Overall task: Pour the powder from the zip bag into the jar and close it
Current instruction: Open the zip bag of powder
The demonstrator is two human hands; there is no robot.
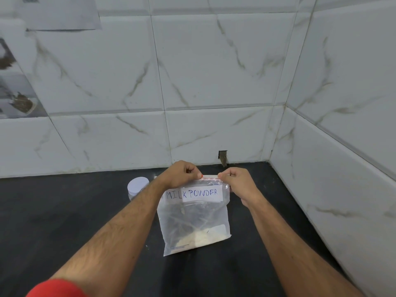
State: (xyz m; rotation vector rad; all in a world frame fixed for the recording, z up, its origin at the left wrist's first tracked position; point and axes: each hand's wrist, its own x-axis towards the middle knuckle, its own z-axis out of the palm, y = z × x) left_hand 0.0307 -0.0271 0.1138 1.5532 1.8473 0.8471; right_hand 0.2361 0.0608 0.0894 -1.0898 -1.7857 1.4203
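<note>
- Both forearms reach forward from the bottom of the view and meet at the top edge of the zip bag [194, 219].
- The left hand [180, 173] is curled closed, thumb and fingers pinching the red zip strip [211, 177] at the bag's upper left.
- The right hand [237, 182] is curled the same way and pinches the strip at the upper right, its knuckles turned up; the two hands sit close together with a short length of strip between them.
- A red sleeve [56, 288] shows at the lower left corner, on the left arm.
- One clear zip bag stands upright, held by its top, its bottom edge on the tabletop [64, 221].
- One white label [194, 194] on the bag reads "MILK POWDER" in blue handwriting.
- A small heap of pale powder [203, 237] lies in the bag's bottom right corner.
- One jar [137, 187] with a white lid on it stands on the tabletop just left of the bag, partly behind the left forearm.
- The tabletop is dark, matt and nearly black.
- White marble-look tiles [214, 71] cover the back wall and the right wall, which meet in a corner.
- A small broken hole [222, 156] shows in the tile at the base of the back wall, behind the hands.
- Blurred sheets of paper [60, 11] hang at the upper left.
</note>
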